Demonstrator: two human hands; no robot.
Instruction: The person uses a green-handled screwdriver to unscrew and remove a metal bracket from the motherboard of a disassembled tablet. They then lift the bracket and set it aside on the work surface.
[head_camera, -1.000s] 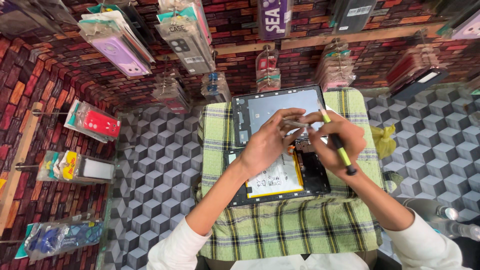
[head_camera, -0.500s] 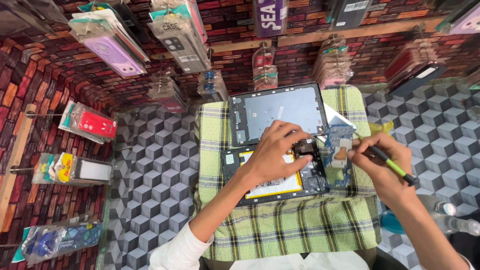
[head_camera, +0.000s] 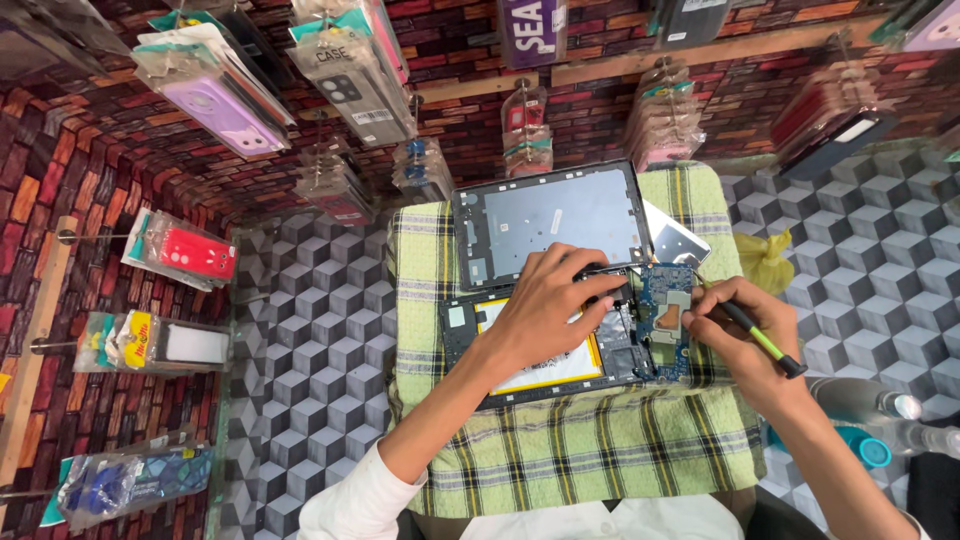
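1. Nearest the viewer, two forearms in white sleeves reach up from 6 o'clock over a green plaid cloth (head_camera: 560, 450) that covers a small table.
2. The left hand (head_camera: 545, 315) lies palm down on an opened tablet body (head_camera: 530, 345) at the centre of the cloth. Its fingers are spread and pressed flat, the fingertips (head_camera: 600, 280) touching the dark upper edge of the frame; it grips nothing. A yellow-edged white battery (head_camera: 560, 370) shows under the wrist.
3. The right hand (head_camera: 745, 340), at 3 o'clock from the left, pinches a slim green-and-black tool (head_camera: 755, 335) between thumb and fingers — the fingers are closed around it. The tool's tip points toward 10 o'clock.
4. Between the hands lies a blue circuit board (head_camera: 665, 315), at the right edge of the tablet body, just beside the tool's tip.
5. Farther off, at 12 o'clock, a grey tablet panel (head_camera: 550, 220) lies flat on the cloth, touching the opened body.
6. Beyond that — packaged phone cases (head_camera: 215, 100) hang on a red brick-patterned wall.
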